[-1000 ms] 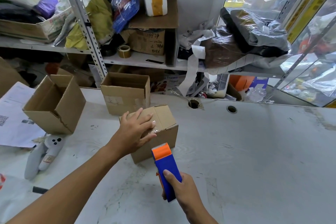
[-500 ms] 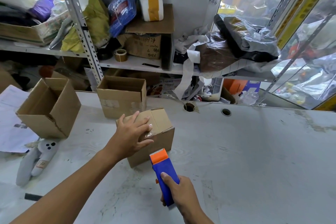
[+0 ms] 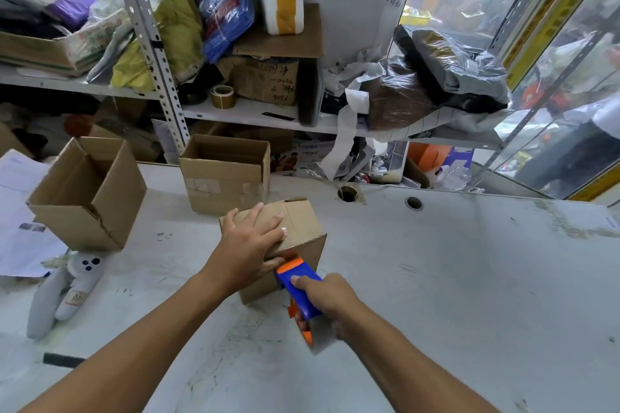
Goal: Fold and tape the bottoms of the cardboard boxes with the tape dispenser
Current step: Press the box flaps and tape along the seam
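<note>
Nearest the camera, the right hand [image 3: 330, 298] is curled round the blue body of the tape dispenser [image 3: 298, 292], forefinger laid along its top; the dispenser's orange nose touches the near upper edge of the small cardboard box [image 3: 302, 235], which sits flaps-down on the grey worktable [image 3: 453, 295], folded bottom turned up; the orange lower end of the dispenser is blurred. The left hand [image 3: 250, 245] lies flat on top of that box, fingers straight and spread over the folded flaps, thumb down the near face just beside the dispenser's nose; it presses rather than grips.

To the left on the table lies a white game controller [image 3: 63, 288] with dark buttons, and beyond it loose printed papers [image 3: 20, 211]; a short black strip [image 3: 63, 360] lies near the left forearm. Further back stand two open cardboard boxes: the tilted open box [image 3: 90, 198] at left, mouth facing up and right, and the upright open box [image 3: 228, 174] just behind the one being taped, with old tape patches on its front. Two round holes [image 3: 414, 203] pierce the table's far edge.

Farthest, a metal shelf [image 3: 241, 111] carries a brown tape roll [image 3: 222, 95], a scribbled carton [image 3: 268, 79], a blue plastic bundle [image 3: 226, 10], a white-and-yellow roll [image 3: 280, 5] and grey plastic bags [image 3: 453, 64].
</note>
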`<state>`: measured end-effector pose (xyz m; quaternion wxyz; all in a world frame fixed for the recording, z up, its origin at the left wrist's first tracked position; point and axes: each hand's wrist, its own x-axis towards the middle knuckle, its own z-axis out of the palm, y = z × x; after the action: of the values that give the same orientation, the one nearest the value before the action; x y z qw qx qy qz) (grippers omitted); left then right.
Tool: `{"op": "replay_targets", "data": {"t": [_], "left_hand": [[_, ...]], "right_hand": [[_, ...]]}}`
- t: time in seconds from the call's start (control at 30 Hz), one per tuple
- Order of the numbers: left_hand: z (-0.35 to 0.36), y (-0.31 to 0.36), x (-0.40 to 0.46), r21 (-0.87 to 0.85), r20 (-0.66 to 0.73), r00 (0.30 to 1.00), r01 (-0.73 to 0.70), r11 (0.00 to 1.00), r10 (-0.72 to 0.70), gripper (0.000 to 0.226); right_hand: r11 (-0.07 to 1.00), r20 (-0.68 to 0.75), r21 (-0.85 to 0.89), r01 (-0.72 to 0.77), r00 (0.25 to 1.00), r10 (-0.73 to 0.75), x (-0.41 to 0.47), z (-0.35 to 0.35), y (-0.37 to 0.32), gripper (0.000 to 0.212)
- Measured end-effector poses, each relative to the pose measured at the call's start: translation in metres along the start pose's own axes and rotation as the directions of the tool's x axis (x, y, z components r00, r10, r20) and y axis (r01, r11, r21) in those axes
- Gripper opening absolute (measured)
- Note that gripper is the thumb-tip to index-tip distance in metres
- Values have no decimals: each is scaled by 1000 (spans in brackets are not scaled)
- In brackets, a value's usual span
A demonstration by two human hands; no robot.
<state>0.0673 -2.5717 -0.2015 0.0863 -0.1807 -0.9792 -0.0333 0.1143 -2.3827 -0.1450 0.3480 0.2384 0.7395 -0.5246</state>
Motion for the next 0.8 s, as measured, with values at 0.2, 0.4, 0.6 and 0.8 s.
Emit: {"op": "replay_targets", "data": {"t": [0.2,0.4,0.6,0.8], "left_hand": [[-5,-2,1,-19,-9,1000,23,1000,-24,43],[-9,-1,-1,-38,-6,1000,30,999,-30,41],[-13,1,-2,-54,-13,1000,25,998,-26,36],[-8,5,-2,-32,-20,1000,17,999,-18,34]], "right_hand": [[983,57,-152,-99,992,109,2,10,-40,36],[941,20,-310,-139,988,153,5,13,-48,39],[921,-20,-352,-166,985,170,6,15,-51,35],[912,32,-357,-202,973,228,95,59,65,18]]}}
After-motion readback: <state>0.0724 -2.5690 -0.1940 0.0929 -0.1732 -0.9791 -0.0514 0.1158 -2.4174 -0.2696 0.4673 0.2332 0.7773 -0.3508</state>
